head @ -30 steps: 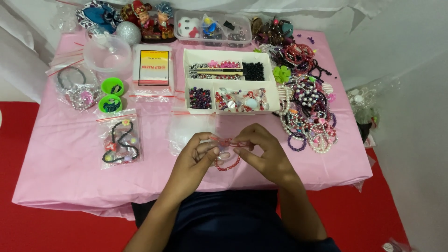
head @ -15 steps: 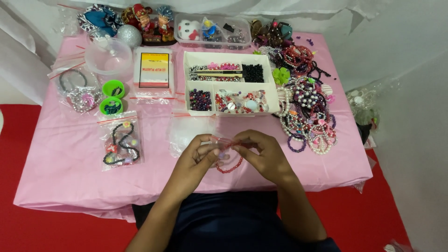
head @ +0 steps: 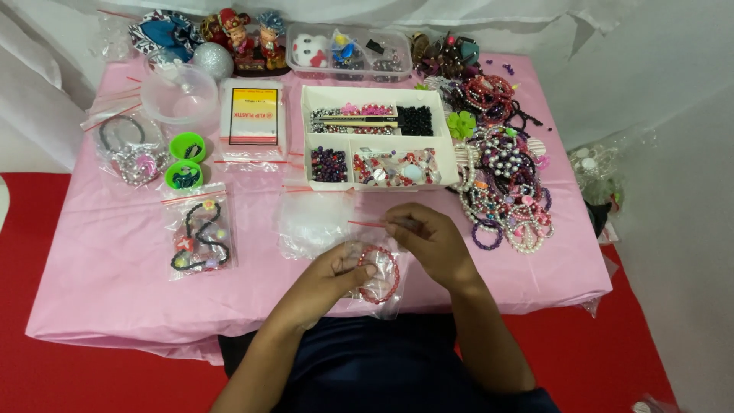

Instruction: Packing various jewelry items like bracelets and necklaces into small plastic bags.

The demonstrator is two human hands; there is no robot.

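A red bead bracelet [head: 380, 273] lies inside a small clear zip bag [head: 378, 294] on the pink tablecloth [head: 115, 283] near its front edge. My left hand [head: 334, 277] pinches the bag's left side beside the bracelet. My right hand [head: 430, 242] pinches the bag's top edge with its red seal strip [head: 367, 224], just above the bracelet. Both forearms reach in from the bottom of the view.
A white divided box [head: 375, 136] of beads stands behind the hands. A heap of bracelets [head: 501, 180] lies to the right. Bagged bracelets [head: 199, 233], two green pots [head: 183, 159], a pack of bags [head: 251, 115], a clear bowl [head: 177, 90] and figurines [head: 245, 34] are left and back.
The bracelet has dropped from between my fingertips down into the bag. My left hand moved lower, and my right hand shifted up to the bag's top edge.
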